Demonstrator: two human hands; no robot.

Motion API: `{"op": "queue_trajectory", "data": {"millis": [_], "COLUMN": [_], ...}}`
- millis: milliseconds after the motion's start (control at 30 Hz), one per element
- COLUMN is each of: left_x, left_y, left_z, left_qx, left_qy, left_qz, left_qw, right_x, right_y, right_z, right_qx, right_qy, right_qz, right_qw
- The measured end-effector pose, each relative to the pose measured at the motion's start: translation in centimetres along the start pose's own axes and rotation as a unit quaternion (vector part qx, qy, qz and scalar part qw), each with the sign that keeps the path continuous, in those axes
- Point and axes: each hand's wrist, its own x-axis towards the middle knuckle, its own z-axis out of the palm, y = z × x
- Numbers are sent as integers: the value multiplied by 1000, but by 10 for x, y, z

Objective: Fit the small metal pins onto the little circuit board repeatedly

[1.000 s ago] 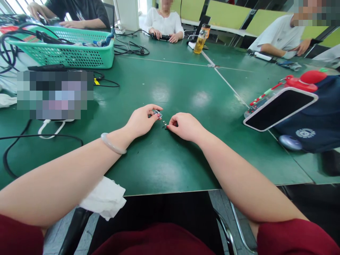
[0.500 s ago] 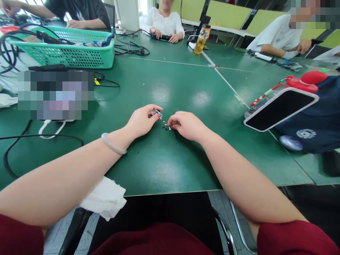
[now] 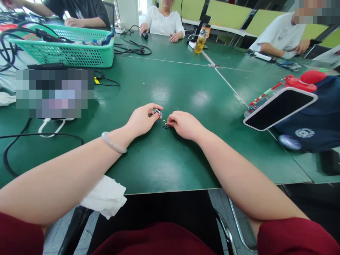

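Note:
Between thumb and fingers, my left hand (image 3: 142,119) pinches a small silvery metal piece with cut-outs (image 3: 158,113) just above the green table. A pale ring circles that wrist. My right hand (image 3: 183,124) is closed, its fingertips together at the tabletop; whatever they grip, if anything, is hidden. Right at those fingertips lies a tiny light rectangular part (image 3: 165,122). Several tiny black bits (image 3: 165,127) are beside it, too small to name. The two hands are a short gap apart.
A green basket of cables (image 3: 71,53) stands back left, near a blurred-out device (image 3: 55,94). A phone (image 3: 280,109) leans against a dark blue bag (image 3: 324,117) at right. A bottle (image 3: 202,39) stands farther back. White tissue (image 3: 106,196) hangs by the near edge. Three people sit across.
My right fingers opened slightly beside the tiny parts, then closed again over them. My left hand has stayed still with the metal piece. Across the table, a person's hand has shifted a black object.

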Motion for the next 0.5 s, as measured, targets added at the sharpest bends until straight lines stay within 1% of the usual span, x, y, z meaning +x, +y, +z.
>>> {"op": "queue_trajectory", "data": {"millis": [133,233,500], "left_x": [0,0,-1], "left_y": [-1,-1,3], "left_z": [0,0,0], "left_qx": [2,-2,-4], "left_qy": [2,5,4], "left_qz": [2,8,-3], "left_qw": [1000,1000,1000], "right_x": [1,2,2], "right_y": [-8,-10,-9], "right_z": [2,4,4], "right_qx": [22,16,17], "right_qy": [20,25,27], "right_qz": [-8,-10,20], "right_qw": [1000,999,999]}}
